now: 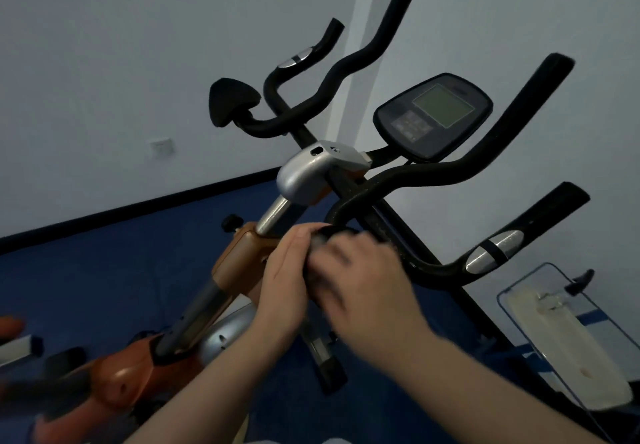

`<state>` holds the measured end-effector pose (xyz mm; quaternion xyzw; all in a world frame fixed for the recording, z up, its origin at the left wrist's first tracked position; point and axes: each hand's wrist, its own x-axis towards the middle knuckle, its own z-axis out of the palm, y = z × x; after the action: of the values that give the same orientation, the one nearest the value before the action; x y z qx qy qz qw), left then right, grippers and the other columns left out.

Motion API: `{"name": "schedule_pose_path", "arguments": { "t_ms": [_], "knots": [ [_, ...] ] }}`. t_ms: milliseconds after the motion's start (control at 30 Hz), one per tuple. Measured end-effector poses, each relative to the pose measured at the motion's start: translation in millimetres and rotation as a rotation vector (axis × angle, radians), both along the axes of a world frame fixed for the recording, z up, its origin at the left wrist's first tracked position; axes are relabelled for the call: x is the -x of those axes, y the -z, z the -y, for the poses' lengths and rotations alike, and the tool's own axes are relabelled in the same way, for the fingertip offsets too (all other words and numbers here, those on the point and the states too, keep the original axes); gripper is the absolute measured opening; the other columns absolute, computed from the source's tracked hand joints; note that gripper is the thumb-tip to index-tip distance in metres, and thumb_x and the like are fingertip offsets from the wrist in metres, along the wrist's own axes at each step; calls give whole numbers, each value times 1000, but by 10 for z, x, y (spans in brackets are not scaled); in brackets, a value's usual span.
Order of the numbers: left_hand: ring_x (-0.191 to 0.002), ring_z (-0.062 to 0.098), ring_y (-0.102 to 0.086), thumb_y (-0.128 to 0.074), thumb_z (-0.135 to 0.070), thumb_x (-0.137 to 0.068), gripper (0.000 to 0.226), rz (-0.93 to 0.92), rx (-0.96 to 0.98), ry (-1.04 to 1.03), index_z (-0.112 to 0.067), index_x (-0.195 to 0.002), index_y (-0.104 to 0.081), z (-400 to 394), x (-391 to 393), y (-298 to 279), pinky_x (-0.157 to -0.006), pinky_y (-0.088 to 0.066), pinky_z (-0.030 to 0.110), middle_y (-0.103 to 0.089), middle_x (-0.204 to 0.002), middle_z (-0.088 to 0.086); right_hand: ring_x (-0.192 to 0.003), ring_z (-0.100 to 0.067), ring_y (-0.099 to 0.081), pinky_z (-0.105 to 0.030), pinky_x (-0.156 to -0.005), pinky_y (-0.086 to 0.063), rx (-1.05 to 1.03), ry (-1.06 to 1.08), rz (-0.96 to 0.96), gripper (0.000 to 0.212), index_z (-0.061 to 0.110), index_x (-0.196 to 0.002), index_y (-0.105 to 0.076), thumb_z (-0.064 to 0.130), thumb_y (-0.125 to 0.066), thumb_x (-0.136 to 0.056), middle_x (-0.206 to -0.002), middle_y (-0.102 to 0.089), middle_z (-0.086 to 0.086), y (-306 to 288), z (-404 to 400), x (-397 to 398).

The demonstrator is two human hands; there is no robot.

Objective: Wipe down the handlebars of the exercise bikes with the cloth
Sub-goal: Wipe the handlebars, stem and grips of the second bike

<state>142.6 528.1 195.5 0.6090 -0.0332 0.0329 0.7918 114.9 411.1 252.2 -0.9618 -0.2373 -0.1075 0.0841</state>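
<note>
Your right hand (pixel 363 281), blurred at lower centre of the frame, has its fingers curled over the near bend of the handlebar (pixel 433 175), and a greyish patch under them may be the cloth (pixel 317 244), though it is too smeared to be sure. Your left hand (pixel 284 277) lies against the same bend with fingers straight, seemingly steadying it. The bar sweeps toward the upper right past the console (pixel 433 114).

My right hand (pixel 360 281) is motion-blurred, so I can't read its grip. Cloth (pixel 317 243) mostly hidden btwn both hands, just a grey scrap shows. Handlebar (pixel 408 180) end covered by my hands. Orange frame (pixel 117 374) blurred, cut off at bottom-left.
</note>
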Motion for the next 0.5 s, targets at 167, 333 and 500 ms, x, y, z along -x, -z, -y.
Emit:
{"name": "schedule_pose_path", "arguments": {
  "t_ms": [167, 333, 500],
  "knots": [
    [-97, 17, -67, -39, -35, -94, 35, -18, 6, -48, -26, -99, -71, -5, 123, -9, -81, -55, 27, -72, -100, 3, -87, -6, -46, -32, -76, -43, -89, -202, -248, 10, 36, -94, -48, 41, -50, -86, -94, -49, 15, -251, 300, 98],
    [-100, 12, -67, -38, -35, -97, 37, -32, -17, -139, -20, -108, -70, 47, 202, -41, -75, -53, 17, -73, -106, -1, -87, -6, -52, -22, -69, -42, -436, -47, -125, 12, 32, -87, -51, 44, -50, -87, -95, -48, 12, -454, 454, -341],
    [-97, 17, -67, -41, -24, -100, 29, -104, 27, -273, -17, -98, -69, 106, 170, -86, -76, -53, 28, -71, -100, 2, -67, -7, -53, -27, -58, -41, -525, 84, -191, 25, 21, -83, -47, 42, -46, -97, -75, -54, 6, -37, -5, -462]
  ]
}}
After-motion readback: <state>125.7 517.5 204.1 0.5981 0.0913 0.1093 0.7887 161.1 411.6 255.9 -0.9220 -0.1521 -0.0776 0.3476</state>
